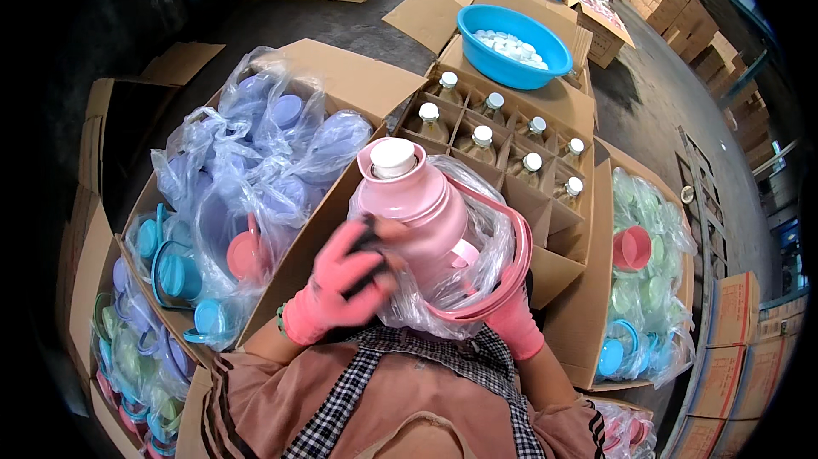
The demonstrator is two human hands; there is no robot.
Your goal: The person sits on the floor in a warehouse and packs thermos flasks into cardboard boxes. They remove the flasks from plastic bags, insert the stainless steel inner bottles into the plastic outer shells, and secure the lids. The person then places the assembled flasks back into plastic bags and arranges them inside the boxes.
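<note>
A pink thermos flask (417, 212) with a white stopper (393, 158) stands tilted before my chest, its lower part in a crumpled clear plastic bag (490, 233). Its pink carrying handle (521, 246) loops out to the right. My right hand (515, 327), in a pink glove, holds the flask low on its right side; the flask and bag hide most of its fingers. At the flask's left side is my left hand (345, 276), in a pink glove with dark patches. Its fingers are blurred but look apart, near or touching the bag.
A divided carton (545, 267) of white-capped glass bottles stands ahead, with a blue basin (511, 67) of white caps behind it. Open cartons of bagged purple flask parts (264, 144) and green ones (652, 288) flank me. Boxes (733, 310) are stacked at right.
</note>
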